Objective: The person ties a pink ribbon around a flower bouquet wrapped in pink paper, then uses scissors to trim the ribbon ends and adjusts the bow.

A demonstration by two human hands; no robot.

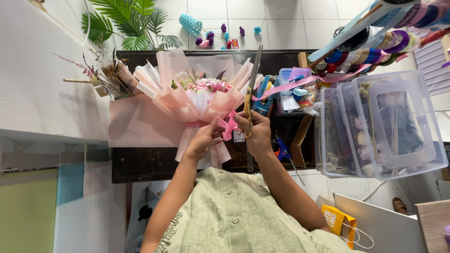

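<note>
A bouquet (197, 96) wrapped in pink and white paper lies on a dark table (140, 164), flowers pointing away from me. A pink ribbon (229, 126) is tied around its neck and runs off to the right toward the ribbon rolls. My left hand (206, 138) pinches the ribbon at the bouquet's neck. My right hand (253, 133) grips gold-handled scissors (253, 82), whose long blades point away from me beside the ribbon.
Clear plastic lidded boxes (384, 126) with dried flowers stand at the right. Rolls of coloured ribbon (375, 47) hang on a rod above them. A small bin of supplies (293, 93), a blue glue gun (283, 152), dried stems (112, 77) and a palm plant (131, 23) surround the table.
</note>
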